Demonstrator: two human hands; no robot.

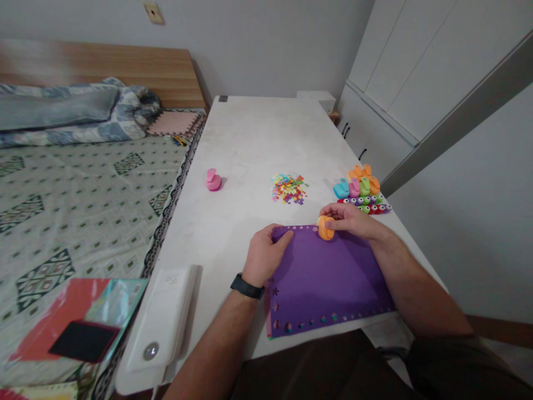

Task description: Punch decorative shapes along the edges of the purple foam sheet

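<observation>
Hands, two, bare, both at the far edge of one sheet. Right hand (347, 218): fingers closed over an orange punch (325, 228) seated on that far edge, right of its middle. Left hand (266, 253): wristwatch (247, 286) on the wrist, palm down, fingers loosely curled and pressing the sheet's far-left corner flat; it holds nothing.

Purple foam sheet (328, 278): lies flat on the white table (258, 139), long axis running left to right, directly under and between both hands. Small shapes already cut along the far, left and near borders. Its near edge reaches the table's near edge. The right hand is the nearer one to the uncut stretch of far border, which runs rightward from the punch.

Items beyond: heap of coloured cut-outs (288, 189), just past the sheet, centre. Cluster of spare punches (363, 190), far right, close to the table's right edge. Pink punch (214, 180), alone, far left, well apart from the rest.

Open room: bare tabletop far of the heap and left of the sheet. White device (160, 319) at the near-left corner. Bed (83, 183) along the table's left side.
</observation>
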